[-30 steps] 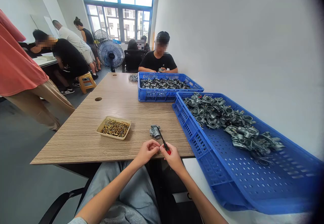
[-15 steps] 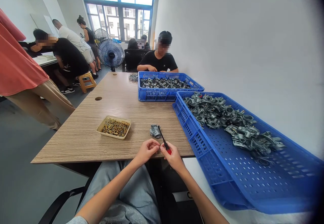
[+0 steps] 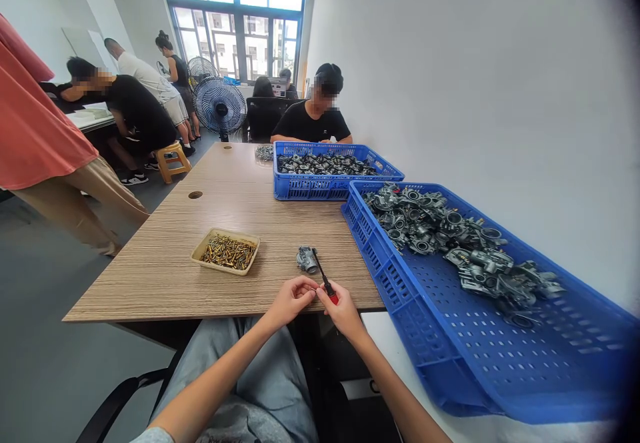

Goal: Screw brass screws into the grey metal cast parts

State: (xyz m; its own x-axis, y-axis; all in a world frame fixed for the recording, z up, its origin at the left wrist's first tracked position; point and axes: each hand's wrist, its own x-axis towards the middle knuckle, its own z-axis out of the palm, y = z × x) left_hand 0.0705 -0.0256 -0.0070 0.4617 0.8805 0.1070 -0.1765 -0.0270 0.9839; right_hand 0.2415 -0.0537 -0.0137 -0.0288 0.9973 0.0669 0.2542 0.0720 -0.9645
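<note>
At the table's front edge, my right hand (image 3: pixel 340 307) is closed around a screwdriver (image 3: pixel 331 291) with a red and black handle, its dark shaft pointing up and away. My left hand (image 3: pixel 292 301) is pinched, its fingertips meeting those of my right hand; something tiny sits between them, too small to name. Just beyond the hands a grey metal carburetor-like part (image 3: pixel 306 259) lies on the table, close to the screwdriver's tip. To the left stands a cream tray (image 3: pixel 199 261) full of small brass-coloured pieces (image 3: pixel 229 252).
A large blue crate (image 3: pixel 425 343) with metal parts (image 3: pixel 423 219) fills the right side. Another blue crate (image 3: pixel 313 188) stands at the table's far side, before a seated person (image 3: pixel 313 123). A person in a coral top (image 3: pixel 45 123) stands at left.
Both hands stay nearly still with the screwdriver held the same way. The seated person across the table has shifted head and hands slightly.
</note>
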